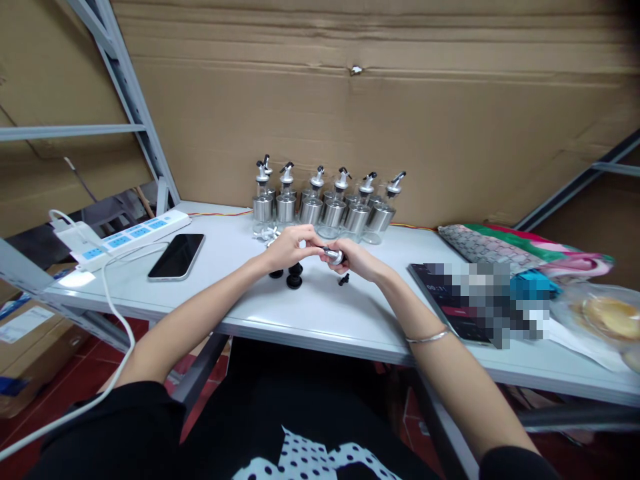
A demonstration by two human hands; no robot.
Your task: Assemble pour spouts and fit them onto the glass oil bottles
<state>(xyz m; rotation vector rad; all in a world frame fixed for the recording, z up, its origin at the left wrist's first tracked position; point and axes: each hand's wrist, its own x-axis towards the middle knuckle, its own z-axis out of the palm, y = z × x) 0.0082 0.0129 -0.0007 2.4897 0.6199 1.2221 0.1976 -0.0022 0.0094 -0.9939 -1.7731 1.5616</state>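
In front of me, over the table, my right hand [356, 259] is closed round a silver pour spout [336, 256]. My left hand [293, 247] pinches at the narrow, dark end of the same spout; the fingers partly hide that end. Black ribbed stoppers [295, 277] stand on the table below my left hand. Some small black pieces [343, 280] lie beneath my right hand. White or silvery spout parts [267, 234] are heaped behind my left hand, partly covered by it. Farther back stand several glass-and-steel oil bottles [311, 212] with silver and black spouts fitted.
A power strip [135, 235] with a white cable and a phone [177, 256] lie at the left. To the right are another phone [440, 297], a bubble-wrap-like sheet [480, 248], colourful cloth and a plastic-wrapped food item [613, 317]. Cardboard [400, 113] walls the back.
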